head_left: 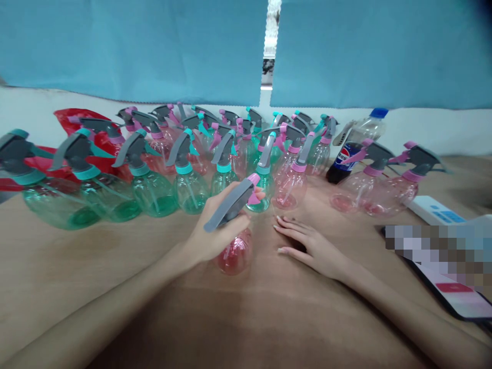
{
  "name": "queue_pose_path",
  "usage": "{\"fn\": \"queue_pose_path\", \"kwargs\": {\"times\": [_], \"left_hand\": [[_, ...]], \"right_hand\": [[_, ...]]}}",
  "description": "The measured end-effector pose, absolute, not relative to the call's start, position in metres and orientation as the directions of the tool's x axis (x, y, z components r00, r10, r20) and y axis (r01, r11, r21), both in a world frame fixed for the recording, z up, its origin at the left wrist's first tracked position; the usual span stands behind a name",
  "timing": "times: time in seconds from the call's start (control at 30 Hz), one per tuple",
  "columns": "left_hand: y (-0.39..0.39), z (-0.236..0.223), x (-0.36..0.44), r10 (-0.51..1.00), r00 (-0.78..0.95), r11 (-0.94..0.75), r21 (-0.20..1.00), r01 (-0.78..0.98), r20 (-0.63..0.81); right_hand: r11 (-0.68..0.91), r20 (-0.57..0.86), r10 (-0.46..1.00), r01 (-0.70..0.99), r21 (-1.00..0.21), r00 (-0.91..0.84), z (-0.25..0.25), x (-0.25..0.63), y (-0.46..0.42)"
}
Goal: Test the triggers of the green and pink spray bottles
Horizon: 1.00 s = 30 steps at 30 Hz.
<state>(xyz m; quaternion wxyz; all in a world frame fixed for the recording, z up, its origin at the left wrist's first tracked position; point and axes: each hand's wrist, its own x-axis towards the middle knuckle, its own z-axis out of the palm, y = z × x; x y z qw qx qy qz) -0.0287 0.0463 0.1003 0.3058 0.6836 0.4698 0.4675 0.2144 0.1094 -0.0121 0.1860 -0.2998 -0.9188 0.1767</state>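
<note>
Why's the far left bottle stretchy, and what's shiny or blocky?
Head view: the far-left green bottle leans and stretches, probably lens distortion; head view: glare whitens the strip between the blue cloths, small glints dot the held pink bottle; head view: blocky squares cover part of the phone.

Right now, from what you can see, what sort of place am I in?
Probably an indoor worktable, perhaps at home or in a small workshop: many green and pink spray bottles crowd the wood-toned tabletop, a phone lies at the right, and blue sheeting shows behind.
</note>
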Motion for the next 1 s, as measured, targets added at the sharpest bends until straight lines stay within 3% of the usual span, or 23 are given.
{"fn": "queue_pose_path", "kwargs": {"times": [0.63,1.0], "left_hand": [[0.0443,0.1036,-0.0305,0.925,0.141,-0.377,0.803,0.461,0.354],[0.0452,0.1039,-0.0287,0.909,0.147,-0.415,0.811,0.413,0.390]], "right_hand": [[0.754,0.246,0.617,0.472,-0.458,-0.747,-0.0102,0.2141,0.1087],[0.753,0.245,0.616,0.470,-0.460,-0.748,-0.0100,0.2142,0.1089]]}}
